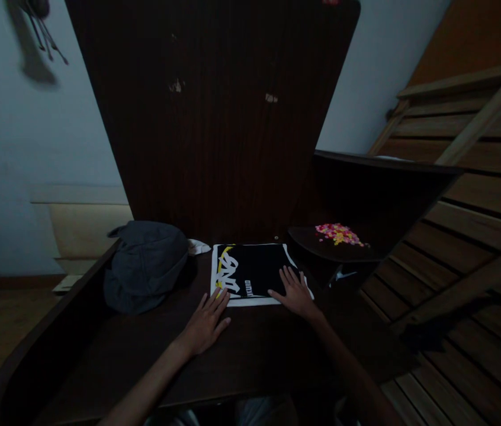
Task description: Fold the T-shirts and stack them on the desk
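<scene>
A flat, rectangular folded shirt (266, 266), black with white edges and large white and yellow lettering, lies on the dark wooden desk (250, 349). My left hand (207, 322) rests at its near left corner, fingers outstretched, fingertips touching the edge. On the near right part of the shirt lies my right hand (295, 291), palm down with fingers spread. Neither hand grips anything.
A dark grey cloth cap or bag (146, 266) sits at the left, with a white cloth (198, 247) beside it. Small pink and yellow pieces (339, 234) cover part of a corner shelf (357, 253). A wooden slatted frame (468, 236) stands at the right.
</scene>
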Motion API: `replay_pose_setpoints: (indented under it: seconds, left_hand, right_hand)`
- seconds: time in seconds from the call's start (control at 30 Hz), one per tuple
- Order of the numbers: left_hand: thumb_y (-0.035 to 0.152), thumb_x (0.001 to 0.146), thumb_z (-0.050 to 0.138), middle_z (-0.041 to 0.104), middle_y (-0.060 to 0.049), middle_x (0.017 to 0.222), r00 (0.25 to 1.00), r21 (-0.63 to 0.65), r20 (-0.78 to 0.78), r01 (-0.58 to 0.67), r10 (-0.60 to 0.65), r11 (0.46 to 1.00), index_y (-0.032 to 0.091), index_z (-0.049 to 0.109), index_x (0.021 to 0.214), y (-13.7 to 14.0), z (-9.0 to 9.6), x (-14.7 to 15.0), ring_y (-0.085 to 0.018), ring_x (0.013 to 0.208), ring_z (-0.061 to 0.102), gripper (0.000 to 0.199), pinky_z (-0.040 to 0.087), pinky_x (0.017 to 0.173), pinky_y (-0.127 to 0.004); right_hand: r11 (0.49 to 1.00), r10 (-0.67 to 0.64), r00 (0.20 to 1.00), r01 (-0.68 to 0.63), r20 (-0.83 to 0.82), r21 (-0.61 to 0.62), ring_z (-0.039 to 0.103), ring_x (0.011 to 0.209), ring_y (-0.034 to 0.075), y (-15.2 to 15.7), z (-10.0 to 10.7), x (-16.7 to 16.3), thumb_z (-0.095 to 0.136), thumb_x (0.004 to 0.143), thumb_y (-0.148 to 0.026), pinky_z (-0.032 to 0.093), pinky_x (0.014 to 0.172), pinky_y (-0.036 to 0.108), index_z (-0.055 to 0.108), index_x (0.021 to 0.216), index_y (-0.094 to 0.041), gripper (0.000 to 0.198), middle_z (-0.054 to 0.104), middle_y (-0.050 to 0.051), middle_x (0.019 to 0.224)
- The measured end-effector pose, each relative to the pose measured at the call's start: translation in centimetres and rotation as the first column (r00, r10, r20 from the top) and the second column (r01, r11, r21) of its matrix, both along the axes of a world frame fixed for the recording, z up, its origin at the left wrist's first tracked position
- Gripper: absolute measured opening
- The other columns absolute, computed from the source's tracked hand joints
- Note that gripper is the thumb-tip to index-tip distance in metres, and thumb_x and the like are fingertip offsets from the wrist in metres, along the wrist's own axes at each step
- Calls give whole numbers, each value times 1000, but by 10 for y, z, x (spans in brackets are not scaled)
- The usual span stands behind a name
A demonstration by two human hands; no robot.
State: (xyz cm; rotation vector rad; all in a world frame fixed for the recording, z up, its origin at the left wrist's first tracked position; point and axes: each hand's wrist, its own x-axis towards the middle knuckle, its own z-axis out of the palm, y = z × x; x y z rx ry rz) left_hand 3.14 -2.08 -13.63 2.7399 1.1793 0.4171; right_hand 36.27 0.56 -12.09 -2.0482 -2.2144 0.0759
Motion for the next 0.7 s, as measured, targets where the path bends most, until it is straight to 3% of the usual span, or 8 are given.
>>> replay_pose_setpoints:
  seconds: [0.07,0.17,0.27,0.33,0.4,0.5,0.6,0.7]
  left_hand:
    - [44,99,30,25,-7,159,1000,-21,-4,13,-13,1000,26,15,154,-3,2,-7,-23,147,19,59,25,116,-49]
    - [42,98,34,31,-5,157,1000,-15,-13,17,-17,1000,27,34,149,-2,10,-22,-25,146,23,53,28,115,-51]
    - [36,96,40,35,-7,155,993,141,30,-114,111,983,24,49,139,5,25,-42,-30,146,21,46,23,115,-59]
    - [31,93,42,35,-11,154,955,276,99,-295,279,915,20,50,139,12,38,-58,-35,146,18,48,15,113,-66]
    - [30,92,42,33,-15,155,880,363,177,-475,441,802,17,46,142,18,51,-75,-38,146,16,51,12,111,-70]
    - [34,91,44,30,-20,155,756,385,246,-650,606,655,13,42,144,24,64,-99,-42,145,16,57,20,107,-70]
    - [38,90,45,39,-23,148,719,370,242,-689,652,623,12,47,139,27,65,-117,-42,137,31,56,38,98,-61]
    - [33,91,44,58,-22,126,730,384,257,-678,633,627,13,63,118,31,60,-129,-36,114,51,39,47,84,-51]
  right_hand:
    - [998,-4,1000,5,26,-66,6,148,33,-2,5,-3,32,82,-77,-5,116,52,24,151,-4,101,18,21,158]
    - [992,29,1000,-29,2,-126,5,148,34,-3,13,-15,31,83,-77,-4,116,52,25,152,-8,98,18,18,159]
    - [993,83,995,-87,-56,-85,5,148,32,-2,17,-37,23,89,-71,-4,116,52,28,152,-17,83,19,12,160]
    - [994,108,992,-109,-65,-20,7,148,31,-1,16,-52,20,92,-68,-3,117,52,30,151,-19,77,19,11,160]
    - [992,126,990,-126,-63,16,9,148,30,-1,13,-64,18,94,-65,0,117,51,31,151,-20,74,18,12,160]
    - [990,142,988,-143,-67,-8,9,148,32,-2,6,-73,19,95,-63,5,117,52,28,152,-24,69,15,10,161]
    - [992,110,991,-114,-73,-48,3,147,37,-5,2,-74,22,94,-66,2,114,60,25,152,-33,67,9,5,162]
    - [993,78,992,-86,-95,-86,-1,146,41,-7,4,-73,23,92,-68,-2,110,68,24,151,-38,66,6,2,162]
